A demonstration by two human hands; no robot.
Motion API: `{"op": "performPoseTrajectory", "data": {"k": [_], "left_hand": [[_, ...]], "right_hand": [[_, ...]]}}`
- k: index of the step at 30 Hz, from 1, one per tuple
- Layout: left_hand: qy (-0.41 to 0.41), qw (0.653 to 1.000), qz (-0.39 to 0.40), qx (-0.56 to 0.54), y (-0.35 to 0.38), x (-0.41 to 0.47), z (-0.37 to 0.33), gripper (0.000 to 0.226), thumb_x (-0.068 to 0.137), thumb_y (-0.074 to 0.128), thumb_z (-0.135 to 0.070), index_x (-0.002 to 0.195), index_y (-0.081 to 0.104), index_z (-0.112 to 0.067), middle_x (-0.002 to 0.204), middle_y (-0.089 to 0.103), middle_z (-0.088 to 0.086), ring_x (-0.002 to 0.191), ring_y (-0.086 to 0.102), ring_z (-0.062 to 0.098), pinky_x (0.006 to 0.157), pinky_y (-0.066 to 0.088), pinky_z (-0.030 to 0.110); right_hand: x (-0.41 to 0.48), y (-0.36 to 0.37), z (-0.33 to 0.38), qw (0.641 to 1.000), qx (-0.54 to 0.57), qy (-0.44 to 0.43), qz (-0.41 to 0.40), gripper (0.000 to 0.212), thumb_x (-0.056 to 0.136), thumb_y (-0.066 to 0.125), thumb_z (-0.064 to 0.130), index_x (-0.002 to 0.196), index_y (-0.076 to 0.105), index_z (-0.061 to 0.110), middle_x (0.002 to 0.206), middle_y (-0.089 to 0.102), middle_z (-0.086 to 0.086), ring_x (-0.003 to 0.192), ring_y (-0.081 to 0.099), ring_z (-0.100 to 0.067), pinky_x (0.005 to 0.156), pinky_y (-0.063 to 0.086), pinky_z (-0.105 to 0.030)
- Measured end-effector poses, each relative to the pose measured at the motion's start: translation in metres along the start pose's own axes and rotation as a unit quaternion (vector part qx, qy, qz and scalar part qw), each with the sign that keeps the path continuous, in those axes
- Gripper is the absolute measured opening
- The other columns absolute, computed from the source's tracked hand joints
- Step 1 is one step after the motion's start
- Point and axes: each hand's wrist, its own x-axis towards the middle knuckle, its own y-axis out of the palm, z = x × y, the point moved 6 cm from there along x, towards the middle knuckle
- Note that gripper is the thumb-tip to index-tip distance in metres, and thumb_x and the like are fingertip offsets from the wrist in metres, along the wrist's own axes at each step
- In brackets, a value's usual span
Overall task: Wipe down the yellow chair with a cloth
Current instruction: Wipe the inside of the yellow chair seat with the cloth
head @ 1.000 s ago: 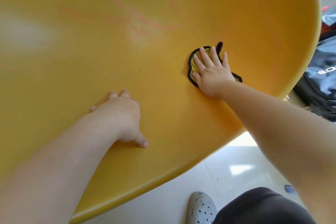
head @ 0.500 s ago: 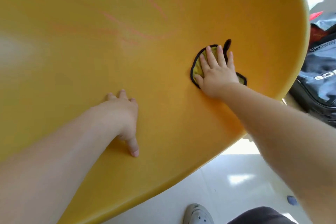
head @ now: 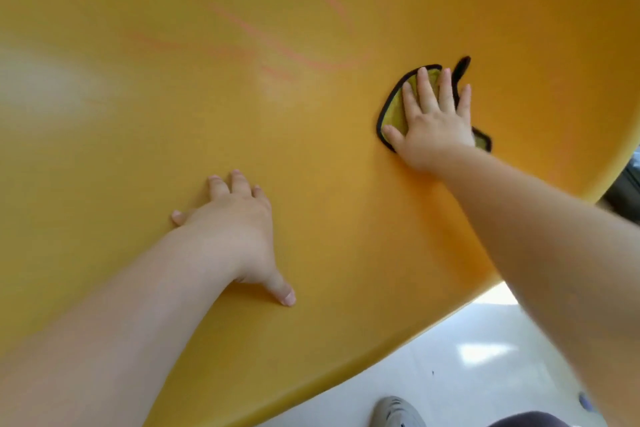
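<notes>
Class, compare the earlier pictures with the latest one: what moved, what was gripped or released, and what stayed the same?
The right hand slid the cloth slightly up and right across the chair, away from the pink streaks. The left hand spread its thumb further out. Nothing was gripped or released. The right hand's flat press on the cloth and the left hand's brace on the chair are unchanged.

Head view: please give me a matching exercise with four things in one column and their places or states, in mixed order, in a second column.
1. left hand
2. right hand
3. yellow cloth with black edging
4. grey perforated shoe

A. on the pale tiled floor
B. flat on the bare yellow plastic chair
C. presses the cloth, fingers straight
D. pinned under a palm

Pairs: 1-B, 2-C, 3-D, 4-A.
</notes>
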Motion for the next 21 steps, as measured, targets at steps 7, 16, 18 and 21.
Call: {"op": "performPoseTrajectory", "data": {"k": [7, 16, 18, 21], "left_hand": [[0.01, 1.0, 0.004, 0.0, -0.001, 0.002, -0.002, 0.168, 0.042, 0.084, -0.08, 0.159, -0.014, -0.011, 0.165, -0.027, 0.013, 0.153, -0.015, 0.043, 0.108, 0.032, 0.074], [0.006, 1.0, 0.013, 0.0, 0.0, 0.002, -0.002, 0.166, 0.045, 0.084, -0.079, 0.159, -0.015, -0.01, 0.164, -0.029, 0.014, 0.153, -0.017, 0.041, 0.109, 0.031, 0.074], [0.007, 1.0, 0.013, 0.002, -0.001, 0.003, -0.002, 0.167, 0.043, 0.085, -0.079, 0.159, -0.014, -0.01, 0.164, -0.028, 0.014, 0.153, -0.016, 0.042, 0.109, 0.032, 0.074], [0.006, 1.0, 0.008, 0.007, 0.0, 0.004, -0.003, 0.169, 0.041, 0.084, -0.081, 0.159, -0.014, -0.01, 0.165, -0.027, 0.013, 0.153, -0.014, 0.041, 0.109, 0.032, 0.073]], "right_hand": [[-0.145, 0.013, 0.116, 0.909, 0.062, -0.408, 0.066, 0.08, 0.095, 0.012, 0.073, 0.161, -0.008, 0.033, 0.168, -0.02, 0.008, 0.153, -0.025, -0.022, 0.123, -0.015, -0.046], [-0.012, 0.004, 0.044, 0.998, 0.049, -0.03, 0.021, 0.074, 0.101, 0.012, 0.063, 0.162, -0.006, 0.026, 0.168, -0.021, 0.001, 0.153, -0.023, -0.034, 0.122, -0.007, -0.061], [-0.061, 0.01, 0.093, 0.984, 0.054, -0.168, 0.039, 0.078, 0.097, 0.006, 0.065, 0.163, -0.003, 0.026, 0.169, -0.018, 0.002, 0.154, -0.019, -0.033, 0.123, -0.004, -0.06], [-0.153, 0.019, 0.107, 0.915, 0.055, -0.394, 0.073, 0.077, 0.093, 0.001, 0.069, 0.161, -0.007, 0.034, 0.167, -0.021, 0.01, 0.152, -0.025, -0.024, 0.123, -0.014, -0.049]]}}
